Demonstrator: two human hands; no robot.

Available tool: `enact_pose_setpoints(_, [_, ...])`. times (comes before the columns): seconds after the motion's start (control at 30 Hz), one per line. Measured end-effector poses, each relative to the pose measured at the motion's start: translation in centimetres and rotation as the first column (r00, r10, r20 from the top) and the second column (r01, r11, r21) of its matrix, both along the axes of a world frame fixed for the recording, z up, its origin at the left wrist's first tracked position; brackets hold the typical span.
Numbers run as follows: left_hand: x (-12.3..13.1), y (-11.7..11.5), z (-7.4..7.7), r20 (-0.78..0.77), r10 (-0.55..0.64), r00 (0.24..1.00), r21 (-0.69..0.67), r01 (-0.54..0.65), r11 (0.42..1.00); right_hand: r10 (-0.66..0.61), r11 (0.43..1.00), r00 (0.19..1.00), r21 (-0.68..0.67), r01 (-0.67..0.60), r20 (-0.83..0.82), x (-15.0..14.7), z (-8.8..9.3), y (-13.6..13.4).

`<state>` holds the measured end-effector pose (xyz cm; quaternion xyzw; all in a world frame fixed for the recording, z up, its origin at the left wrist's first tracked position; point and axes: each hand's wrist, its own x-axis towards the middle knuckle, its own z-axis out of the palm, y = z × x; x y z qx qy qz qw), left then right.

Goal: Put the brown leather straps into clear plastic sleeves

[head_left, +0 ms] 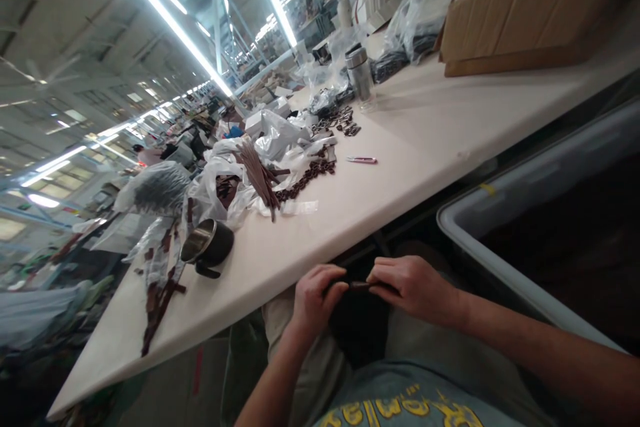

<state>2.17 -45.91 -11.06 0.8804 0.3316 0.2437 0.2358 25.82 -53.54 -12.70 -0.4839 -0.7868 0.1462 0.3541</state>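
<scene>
My left hand (pixel 316 295) and my right hand (pixel 409 285) are below the table's front edge, over my lap. Both are closed in a pinch on the two ends of a small dark brown strap piece (pixel 359 285) stretched between them. On the white table (pixel 415 140) above lie a bundle of brown strips (pixel 260 177), a row of small dark brown pieces (pixel 305 180) and clear plastic bags (pixel 220 180).
A dark metal cup (pixel 207 245) lies on its side near the table's front edge, with brown straps (pixel 160 297) beside it. Pink-handled snips (pixel 362 160) lie mid-table. A steel flask (pixel 360 73) and a cardboard box (pixel 530 13) stand farther back. A grey bin (pixel 505 200) is at my right.
</scene>
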Motion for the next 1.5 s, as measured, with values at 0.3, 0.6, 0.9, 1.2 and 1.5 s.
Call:
enact_pose_setpoints(0.3, [0.3, 10.1, 1.1, -0.375, 0.237, 0.896, 0.239, -0.154, 0.959, -0.107, 0.991, 0.993, -0.089, 0.102, -0.055, 2.1, -0.5, 1.2])
enact_pose_setpoints(0.6, [-1.4, 7.6, 2.5, -0.156, 0.077, 0.985, 0.254, -0.035, 0.967, -0.136, 0.979, 0.988, -0.16, 0.123, -0.071, 2.7, -1.6, 1.8])
enact_pose_setpoints(0.9, [0.4, 21.4, 6.4, -0.051, 0.471, 0.881, 0.282, -0.439, 0.853, -0.168, 0.961, 0.98, -0.242, 0.138, -0.109, 3.2, -2.2, 2.2])
enact_pose_setpoints(1.2, [2.5, 22.1, 7.2, 0.168, 0.569, 0.805, -0.275, -0.516, 0.812, -0.223, 0.941, 0.965, -0.289, 0.175, -0.141, 3.8, -2.3, 2.4])
enact_pose_setpoints(1.5, [1.3, 8.1, 2.7, 0.303, 0.74, 0.601, -0.863, -0.157, 0.481, -0.249, 0.917, 0.858, -0.395, 0.06, -0.45, 3.4, -2.0, 2.7])
